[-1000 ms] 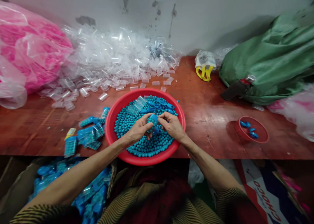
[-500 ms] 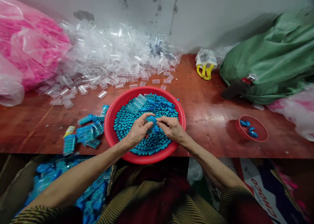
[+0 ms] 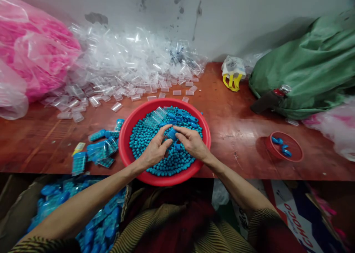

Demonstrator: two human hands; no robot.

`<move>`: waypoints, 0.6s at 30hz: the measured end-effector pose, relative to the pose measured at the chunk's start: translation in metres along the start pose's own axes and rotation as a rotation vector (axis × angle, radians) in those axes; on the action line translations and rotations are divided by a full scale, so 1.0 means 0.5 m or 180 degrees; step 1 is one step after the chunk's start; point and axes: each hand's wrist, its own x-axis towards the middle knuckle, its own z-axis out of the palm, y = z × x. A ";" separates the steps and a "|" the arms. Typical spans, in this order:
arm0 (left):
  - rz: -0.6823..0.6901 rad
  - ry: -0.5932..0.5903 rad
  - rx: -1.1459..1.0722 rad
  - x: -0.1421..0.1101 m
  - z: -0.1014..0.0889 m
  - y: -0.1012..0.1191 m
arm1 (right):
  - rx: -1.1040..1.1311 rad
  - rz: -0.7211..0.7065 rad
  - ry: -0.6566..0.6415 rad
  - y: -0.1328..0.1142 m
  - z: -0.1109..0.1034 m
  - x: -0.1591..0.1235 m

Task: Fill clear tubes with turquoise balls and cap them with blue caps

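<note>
Above the red basin (image 3: 123, 149), my left hand (image 3: 154, 149) is closed around a small clear plastic case with a blue cap (image 3: 172, 134); its lower part is mostly hidden by the fingers. The thumb and fingers of my right hand (image 3: 193, 143) pinch the blue cap from the other side. Turquoise beads (image 3: 141, 142) fill the basin beneath both hands. On the beads, beyond my fingers, lie several empty clear cases (image 3: 158, 115) and loose blue caps (image 3: 183, 116).
Bead-filled cases (image 3: 97, 149) lie left of the basin. A box of filled blue cases (image 3: 102, 223) stands below the table edge. Clear empty cases (image 3: 116, 72) are heaped at the back. To the right are a small red basket (image 3: 296, 149), a dark bottle (image 3: 264, 102) and a green bag (image 3: 299, 68).
My right fingers have shifted slightly up and left, closer over the blue cap. The left hand keeps its hold on the case. The whole view has moved very slightly.
</note>
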 end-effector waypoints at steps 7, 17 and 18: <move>0.0065 0.0184 -0.0408 -0.003 0.009 0.008 | -0.1570 -0.0540 -0.0492 -0.023 0.029 -0.028; -0.0072 0.0416 -0.0643 -0.001 0.033 0.005 | -0.2287 -0.0690 -0.0285 -0.015 0.051 -0.031; -0.0052 0.0452 -0.0556 0.001 0.034 0.001 | -0.2273 -0.0608 -0.0299 -0.017 0.054 -0.032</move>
